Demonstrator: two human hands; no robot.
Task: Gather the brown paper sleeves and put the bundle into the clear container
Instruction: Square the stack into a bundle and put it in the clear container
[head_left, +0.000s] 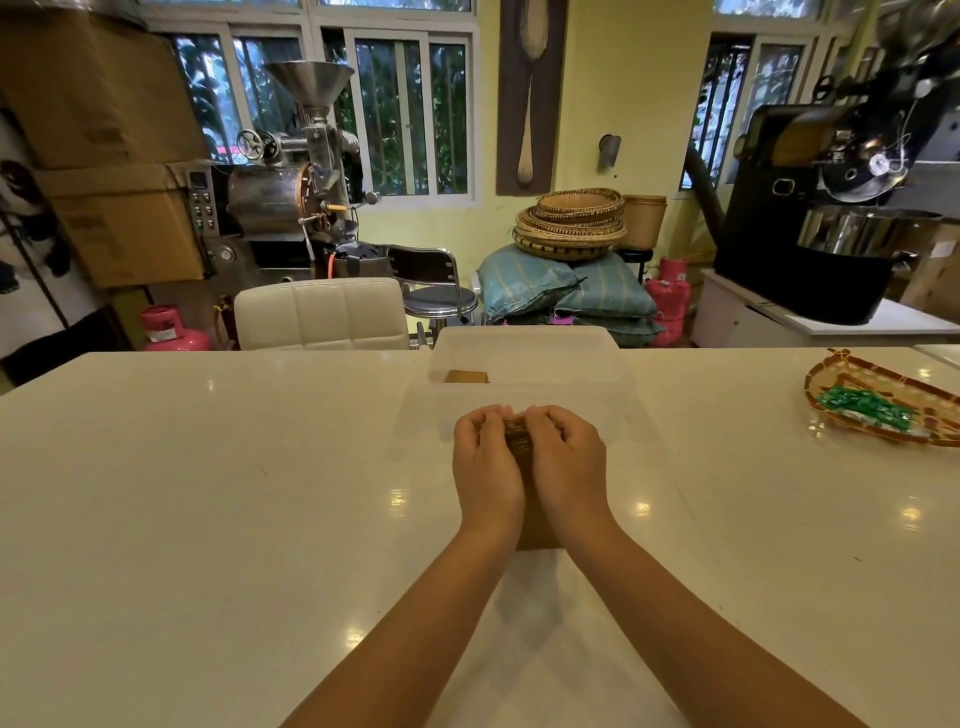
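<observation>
**A:** Both hands clamped on the stack right now. Left hand (485, 462) curled around one side, right hand (563, 462) around the other, fingers (540, 415) hooked over the top edge. Bundle of brown paper sleeves (522, 447) squeezed upright between the palms, bottom end (537, 535) peeking out by the wrists. Looks lifted off the white table (208, 493), judging by the shadow underneath (can't swear to it).

**B:** Pretty tight grip then. Where's the clear container (530, 384)?

**A:** Just beyond the knuckles, touching distance. Already a brown stack (466, 375) sitting in the back left corner of it.

**B:** Tips for the drop-in?

**A:** Keep even pressure from both sides so the middle sleeves don't slide out. Square the edges first, probably with a tap on the table. Then lift over the near wall, not through it (thin plastic, likely to skid if bumped). Lower fully to the floor of the tub before letting go, beside the stack already there. Release both hands together, otherwise fanning out seems likely.

**B:** Anything in the way?

**A:** Nope. Woven tray (883, 400) with green bits sits well off to the right.
</observation>
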